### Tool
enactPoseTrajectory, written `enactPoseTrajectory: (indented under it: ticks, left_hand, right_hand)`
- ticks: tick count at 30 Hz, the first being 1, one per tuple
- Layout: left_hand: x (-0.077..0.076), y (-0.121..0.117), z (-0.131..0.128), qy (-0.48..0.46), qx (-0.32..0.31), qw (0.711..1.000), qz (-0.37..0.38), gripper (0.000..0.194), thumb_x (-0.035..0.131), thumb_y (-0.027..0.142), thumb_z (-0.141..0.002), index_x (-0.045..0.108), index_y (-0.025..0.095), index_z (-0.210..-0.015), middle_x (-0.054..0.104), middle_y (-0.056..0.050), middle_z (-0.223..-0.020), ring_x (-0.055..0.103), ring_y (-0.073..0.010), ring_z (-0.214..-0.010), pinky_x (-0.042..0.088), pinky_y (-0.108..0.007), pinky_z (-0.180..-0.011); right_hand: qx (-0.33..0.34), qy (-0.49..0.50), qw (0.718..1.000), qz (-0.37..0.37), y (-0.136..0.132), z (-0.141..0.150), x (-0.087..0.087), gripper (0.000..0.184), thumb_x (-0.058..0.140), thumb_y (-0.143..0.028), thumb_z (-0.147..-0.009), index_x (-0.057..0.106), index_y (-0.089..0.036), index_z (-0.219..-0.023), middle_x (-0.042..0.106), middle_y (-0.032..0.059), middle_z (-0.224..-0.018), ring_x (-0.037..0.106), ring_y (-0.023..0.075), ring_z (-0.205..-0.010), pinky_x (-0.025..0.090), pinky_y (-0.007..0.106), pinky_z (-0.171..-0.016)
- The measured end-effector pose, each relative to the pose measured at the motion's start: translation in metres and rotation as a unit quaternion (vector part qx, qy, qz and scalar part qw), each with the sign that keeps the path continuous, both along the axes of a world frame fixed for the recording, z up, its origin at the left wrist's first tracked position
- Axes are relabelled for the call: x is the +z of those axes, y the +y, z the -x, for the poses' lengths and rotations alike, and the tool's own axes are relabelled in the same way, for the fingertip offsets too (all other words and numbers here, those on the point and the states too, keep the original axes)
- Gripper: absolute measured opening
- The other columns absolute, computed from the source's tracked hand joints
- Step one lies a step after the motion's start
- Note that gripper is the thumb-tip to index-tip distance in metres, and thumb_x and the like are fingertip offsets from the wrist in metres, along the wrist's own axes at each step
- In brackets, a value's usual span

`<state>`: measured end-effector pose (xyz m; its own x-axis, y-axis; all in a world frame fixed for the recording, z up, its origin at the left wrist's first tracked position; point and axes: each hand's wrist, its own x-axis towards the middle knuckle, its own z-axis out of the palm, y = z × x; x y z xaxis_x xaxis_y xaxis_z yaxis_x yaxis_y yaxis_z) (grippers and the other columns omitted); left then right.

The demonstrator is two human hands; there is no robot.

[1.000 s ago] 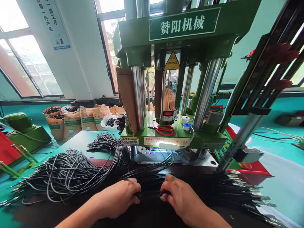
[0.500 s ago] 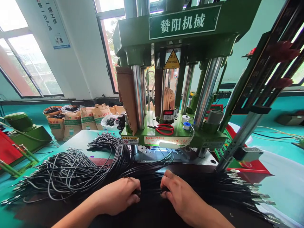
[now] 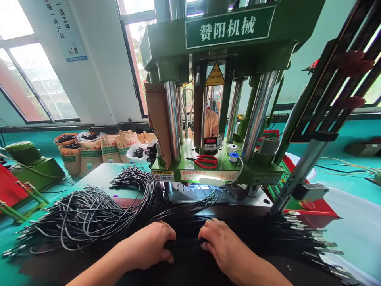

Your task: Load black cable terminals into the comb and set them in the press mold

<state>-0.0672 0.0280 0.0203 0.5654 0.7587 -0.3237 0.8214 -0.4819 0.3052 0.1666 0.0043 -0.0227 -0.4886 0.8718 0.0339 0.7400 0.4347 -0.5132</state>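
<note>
Cables appear under two-handed arranging, right hand pinched on some, left hand curled, hold unclear, the next move seemingly calling for matched grips.

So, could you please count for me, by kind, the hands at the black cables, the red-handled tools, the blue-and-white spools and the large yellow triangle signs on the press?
Hands, the left hand and the right hand: 2
Red-handled tool: 1
Blue-and-white spool: 1
Large yellow triangle sign: 1
Total: 5
The black cables are too many to count.
</note>
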Motion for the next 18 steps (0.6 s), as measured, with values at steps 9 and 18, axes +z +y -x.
enactPoseTrajectory:
  ticks: [9, 18]
  left_hand:
    - [0.013, 0.001, -0.005, 0.004, 0.022, 0.999, 0.047, 0.022, 0.070, 0.028, -0.064, 0.050, 0.018, -0.063, 0.052, 0.005, -0.063, 0.046, -0.0113, -0.059, 0.026, -0.023, -0.052]
    - [0.019, 0.003, -0.005, -0.058, 0.078, 0.985, 0.141, 0.014, 0.064, 0.031, -0.065, 0.056, 0.019, -0.066, 0.054, 0.004, -0.058, 0.050, -0.0120, -0.057, 0.031, -0.021, -0.050]
  right_hand:
    - [-0.008, 0.008, 1.000, 0.006, 0.002, 0.002, 0.004, 0.017, 0.049, -0.014, -0.085, 0.064, -0.019, -0.088, 0.060, 0.0040, -0.090, 0.049, 0.0190, -0.088, 0.036, 0.030, -0.079]
    - [-0.024, 0.124, 0.991, 0.039, 0.004, -0.003, 0.013, 0.009, 0.063, -0.020, -0.081, 0.070, -0.018, -0.086, 0.065, 0.0006, -0.083, 0.056, 0.0143, -0.079, 0.039, 0.024, -0.072]
